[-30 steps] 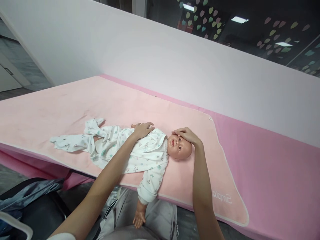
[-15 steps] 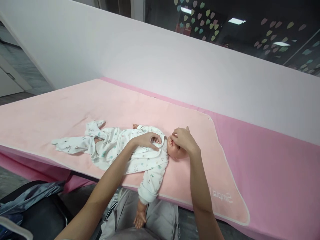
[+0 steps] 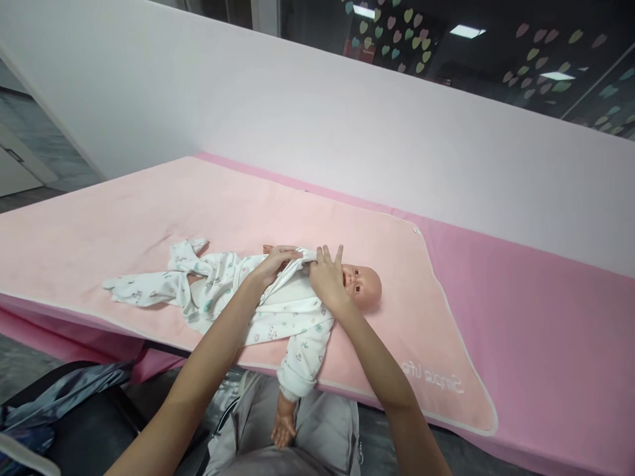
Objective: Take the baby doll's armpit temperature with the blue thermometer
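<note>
A baby doll (image 3: 368,288) lies on its back on a pale pink mat (image 3: 238,205), its head to the right. It wears a white patterned outfit (image 3: 282,319) that is open down the front. My left hand (image 3: 278,263) is closed on the outfit's far front edge at the chest, lifting the cloth. My right hand (image 3: 327,276) is at the doll's neck, thumb and forefinger pinched on the collar, other fingers raised. It covers part of the doll's chin. One doll arm (image 3: 284,420) hangs over the near table edge, above my lap.
A white partition (image 3: 347,125) stands behind the table. Darker pink cloth (image 3: 546,330) shows at the right. On the lower left is a black chair (image 3: 84,423) with a blue-grey cloth (image 3: 64,393) over it.
My right hand has moved left from the doll's face to the collar. My left hand has shifted up and taken hold of the outfit's front edge, which is now raised.
</note>
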